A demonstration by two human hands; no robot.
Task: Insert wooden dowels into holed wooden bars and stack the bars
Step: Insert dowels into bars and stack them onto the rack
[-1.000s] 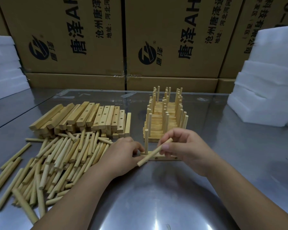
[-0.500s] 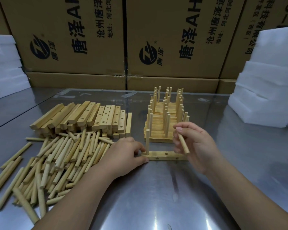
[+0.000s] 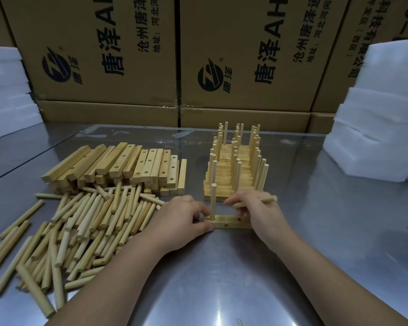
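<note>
Head view: at far left I see the left foam (image 3: 7, 90), white slabs piled at the edge of the table (image 3: 222, 278). Next, the loose dowels (image 3: 80, 222) lie in a flat heap on the steel. Behind the heap, the spare bars (image 3: 127, 165) lie side by side, holes up. The left hand (image 3: 179, 222) rests just right of the heap; its thumb and curled fingers grip the left end of the bar (image 3: 229, 221). The bar lies flat on the table, near the front, between the two hands. The upright dowel (image 3: 213, 201) stands in the bar's left hole; an open hole shows near the right end. Behind the bar stands the stack (image 3: 236, 165), finished bars in stepped layers with dowels pointing up. Boxes (image 3: 104, 55) form the back wall. The right hand (image 3: 262, 215) hovers over the bar's right end, fingers curled, pinching the held dowel (image 3: 267, 200), which lies nearly level above the bar. I cannot tell whether this hand touches the bar. At far right stands the right foam (image 3: 375, 128).
</note>
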